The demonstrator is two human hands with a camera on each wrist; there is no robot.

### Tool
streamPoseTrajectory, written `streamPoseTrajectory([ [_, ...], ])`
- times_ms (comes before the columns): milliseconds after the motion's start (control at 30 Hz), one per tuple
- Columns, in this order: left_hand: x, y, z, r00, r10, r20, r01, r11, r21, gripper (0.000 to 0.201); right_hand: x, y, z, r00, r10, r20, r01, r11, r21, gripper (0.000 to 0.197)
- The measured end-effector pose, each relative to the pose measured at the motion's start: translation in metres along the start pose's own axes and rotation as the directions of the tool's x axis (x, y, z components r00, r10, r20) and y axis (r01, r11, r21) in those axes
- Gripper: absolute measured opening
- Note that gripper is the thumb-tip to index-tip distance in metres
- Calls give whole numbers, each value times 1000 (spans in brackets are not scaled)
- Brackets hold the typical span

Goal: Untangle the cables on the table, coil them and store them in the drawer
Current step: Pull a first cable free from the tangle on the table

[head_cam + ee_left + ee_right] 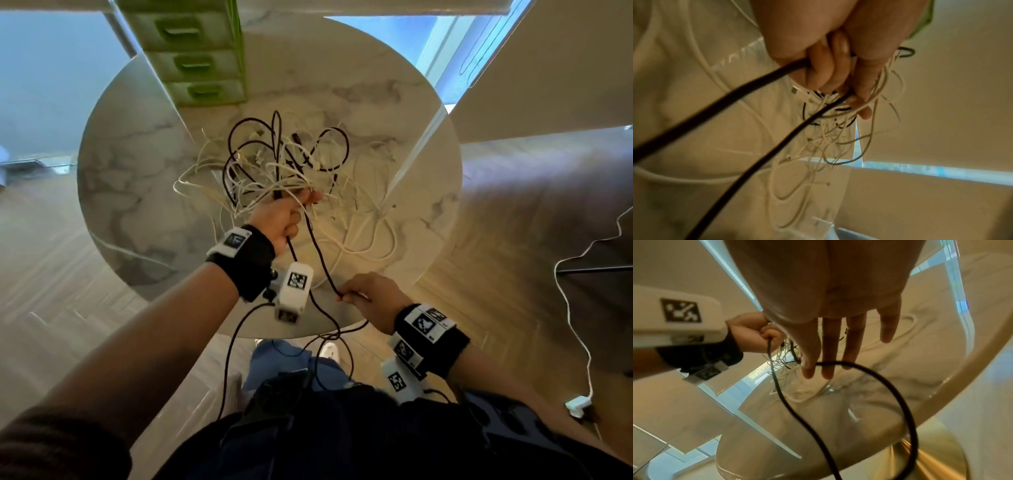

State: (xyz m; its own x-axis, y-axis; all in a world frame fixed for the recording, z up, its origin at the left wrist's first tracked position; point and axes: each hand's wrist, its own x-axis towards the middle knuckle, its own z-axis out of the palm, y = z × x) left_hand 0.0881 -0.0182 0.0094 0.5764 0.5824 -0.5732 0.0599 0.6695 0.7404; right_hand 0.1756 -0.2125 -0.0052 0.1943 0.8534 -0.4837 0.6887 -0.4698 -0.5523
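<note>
Cables (pixel 274 164) in a white-and-black tangle are held up over the middle of the round marble table (pixel 137 164), bunched in the left hand (pixel 286 217), whose fingers curl tightly round the knot. A black cable (pixel 318 257) runs from that fist toward the near edge, where the right hand (pixel 368 296) carries it on nearly straight fingers, with a loop hanging off the near edge; the wrist view shows no firm pinch. To free it well, the person should probably loosen the left grip slightly, follow the black strand back through the white loops, and feed it out slowly rather than tug, which could tighten the knot. The green drawer unit (pixel 198 61) stands at the far edge, its drawers closed.
</note>
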Motion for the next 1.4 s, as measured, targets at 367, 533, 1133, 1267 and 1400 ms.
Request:
streamPoseTrajectory([
  [367,-21,-31,11,999,-25,-38,26,999,23,17,48,-59,-14,981,164,-106,-82,839,537,17],
  [533,-11,-24,1,1000,-10,-22,11,1000,20,23,41,-49,-18,973,182,-142,-74,828,556,16],
  [1133,-6,-27,3,998,50,-35,-42,976,212,18,49,-51,-34,989,119,-84,-30,731,682,16],
  [1267,-8,-22,1,999,3,-32,3,982,187,17,57,-54,-37,985,140,-101,-28,705,709,15],
  [1400,-4,-15,-2,1000,-23,-13,24,986,165,20,45,-46,-21,998,30,-55,-3,901,433,20],
])
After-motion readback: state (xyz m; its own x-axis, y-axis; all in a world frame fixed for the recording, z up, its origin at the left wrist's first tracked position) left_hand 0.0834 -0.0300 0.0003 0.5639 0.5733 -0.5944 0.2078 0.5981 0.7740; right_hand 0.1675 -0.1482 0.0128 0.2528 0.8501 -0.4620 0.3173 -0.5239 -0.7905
